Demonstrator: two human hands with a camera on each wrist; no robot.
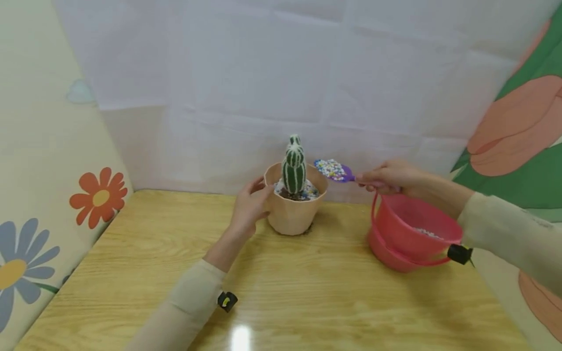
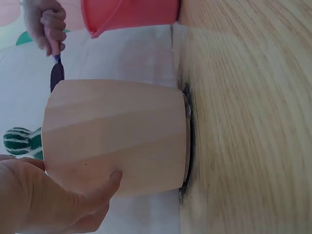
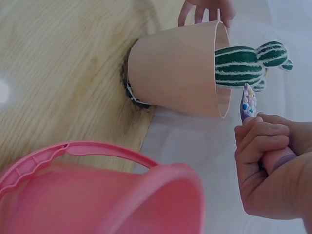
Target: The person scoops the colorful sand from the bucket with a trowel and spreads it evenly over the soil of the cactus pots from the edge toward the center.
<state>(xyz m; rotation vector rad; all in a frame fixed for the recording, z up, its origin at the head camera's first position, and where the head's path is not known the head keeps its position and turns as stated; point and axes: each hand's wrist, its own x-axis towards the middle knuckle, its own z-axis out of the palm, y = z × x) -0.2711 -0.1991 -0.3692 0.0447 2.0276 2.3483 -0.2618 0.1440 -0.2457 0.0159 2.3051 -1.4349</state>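
A green, white-striped cactus [image 1: 294, 170] stands upright in a beige plant pot [image 1: 291, 217] with dark soil and colourful pebbles inside. My left hand [image 1: 250, 204] holds the pot's left side, its thumb [image 2: 105, 190] against the wall and other fingers near the rim. Pinched in my right hand [image 1: 391, 176] is the pink handle of a small purple trowel [image 1: 348, 174]. White, blue and yellow pebbles [image 1: 330, 168] are heaped on its blade, just right of the pot's rim. In the right wrist view the blade [image 3: 247, 105] appears close to the cactus.
A red bucket [image 1: 391, 243] stands on the right of the wooden table [image 1: 281, 292], under my right forearm, with whitish pebbles [image 1: 426, 233] inside. Its handle [image 3: 112, 150] hangs outward. Dark crumbs [image 1: 309, 229] lie around the pot's base. White cloth [image 1: 241, 97] hangs behind.
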